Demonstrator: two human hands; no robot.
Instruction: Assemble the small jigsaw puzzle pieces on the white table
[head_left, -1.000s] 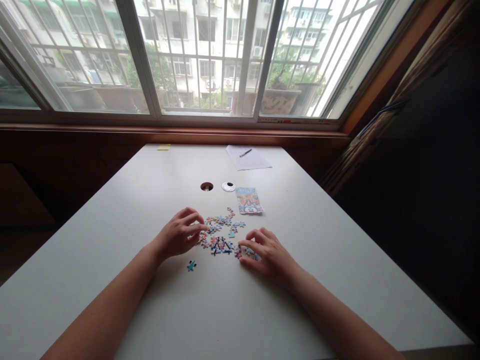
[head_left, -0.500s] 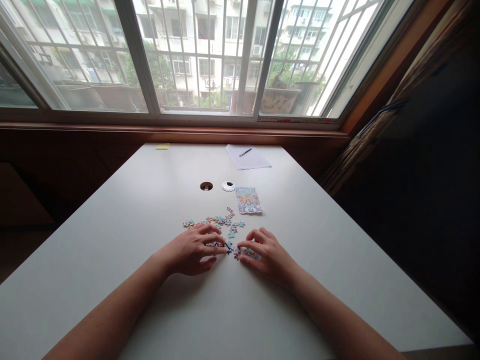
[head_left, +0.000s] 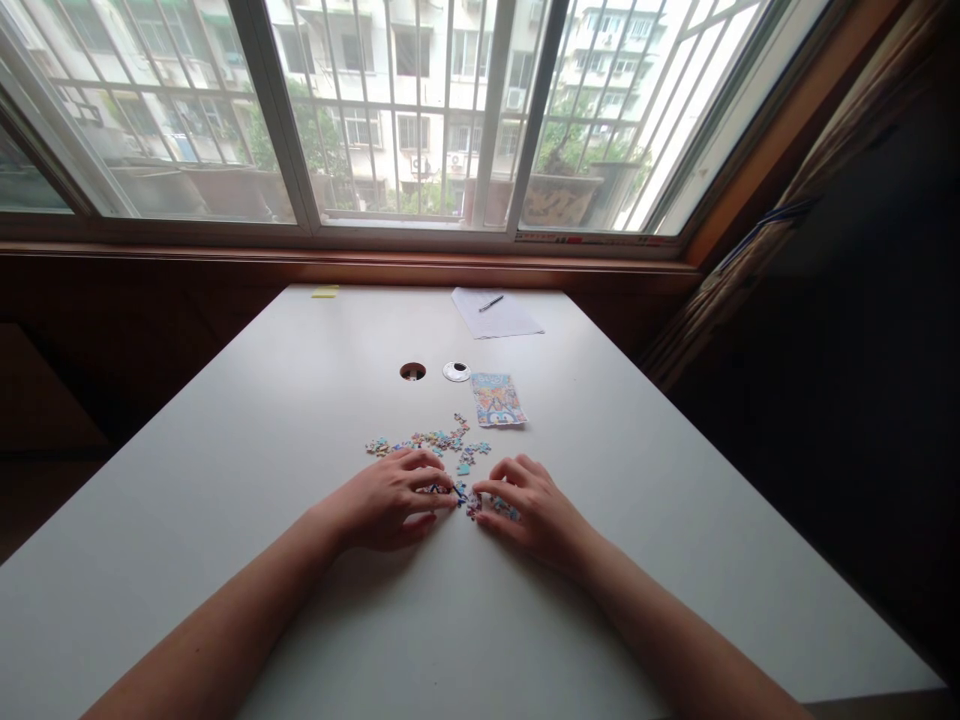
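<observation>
Landmark: the picture card (head_left: 499,400), printed in blue and orange, with a rounded blue-and-white shape near its lower edge. On its near side, toward you, lie the jigsaw pieces: small, knobbed, many-coloured. The loose pieces (head_left: 436,439) straggle in a thin band from near the card out to its left, mixing pale blue, orange and pinkish tones; a turquoise piece (head_left: 463,469) sits closer to you than that band.

Nearer you than the card, a dark-blue patch (head_left: 460,492) shows at your left hand (head_left: 397,500), which arches over more pieces, fingers curved. Whether it pinches any: cannot tell. Your right hand (head_left: 532,500), also on the card's near side, has thumb and forefinger parted at pinkish pieces (head_left: 472,506), with pale-blue bits under the palm; grip on them: cannot tell. Your two sets of fingertips are near each other, apart.
</observation>
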